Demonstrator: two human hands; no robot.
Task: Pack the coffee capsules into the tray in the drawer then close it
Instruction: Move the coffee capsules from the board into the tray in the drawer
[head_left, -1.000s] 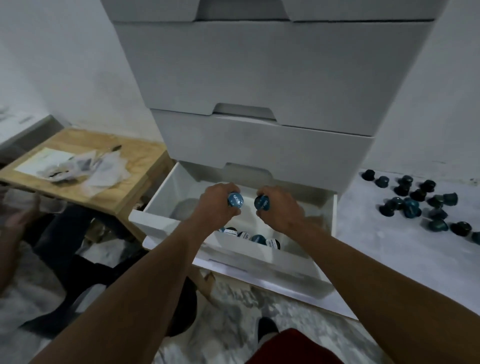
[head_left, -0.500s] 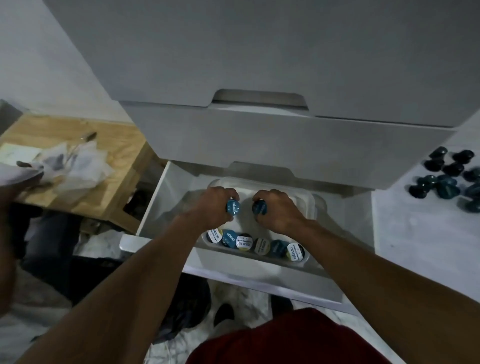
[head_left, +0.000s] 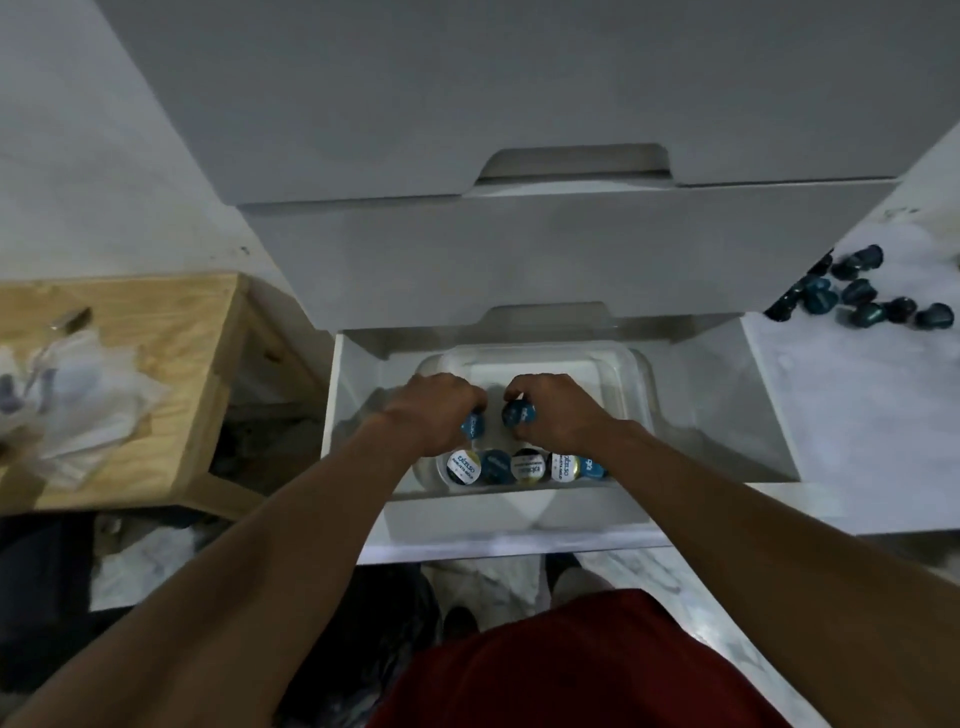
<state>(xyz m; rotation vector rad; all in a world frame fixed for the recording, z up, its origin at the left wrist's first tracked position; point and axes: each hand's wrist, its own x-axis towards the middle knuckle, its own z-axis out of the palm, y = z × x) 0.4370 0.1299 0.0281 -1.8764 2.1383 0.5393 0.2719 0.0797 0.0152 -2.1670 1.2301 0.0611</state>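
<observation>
The left grip (head_left: 434, 410) is pinching a blue capsule (head_left: 472, 427) and the right grip (head_left: 558, 410) is pinching a second capsule (head_left: 518, 413), both being held over the clear tray (head_left: 631, 374) in the open drawer (head_left: 358, 405), just behind a row of packed capsules (head_left: 524, 466)

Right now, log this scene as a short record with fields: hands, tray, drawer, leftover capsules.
left hand: grips left capsule over the tray
right hand: grips right capsule beside it
tray row: at least five capsules, lids up, along near edge
drawer: open
loose capsules: pile on white surface at right, not yet packed
</observation>
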